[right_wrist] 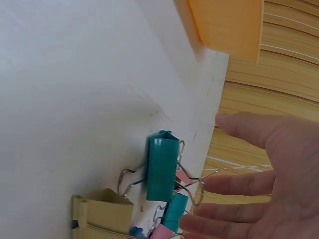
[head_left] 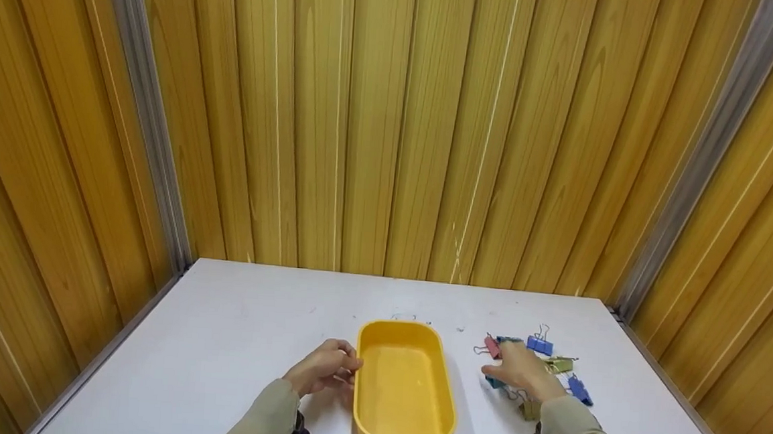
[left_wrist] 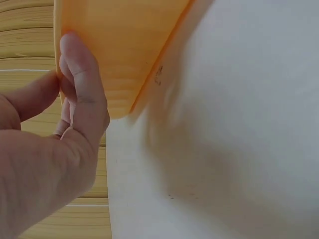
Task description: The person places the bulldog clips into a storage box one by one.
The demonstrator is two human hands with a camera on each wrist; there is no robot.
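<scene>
Left hand (head_left: 323, 369) grips the yellow oblong plastic tray (head_left: 401, 416) by its left wall. Right hand (head_left: 523, 369), fingers relaxed and empty, hovers over coloured metal binder clips (head_left: 539, 346) on the white table (head_left: 218, 341).

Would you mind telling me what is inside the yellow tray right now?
The yellow tray appears to hold nothing: its bare floor shows in the head view. The near wall hides a strip of floor. The binder clips lie on the table under the right hand.
</scene>
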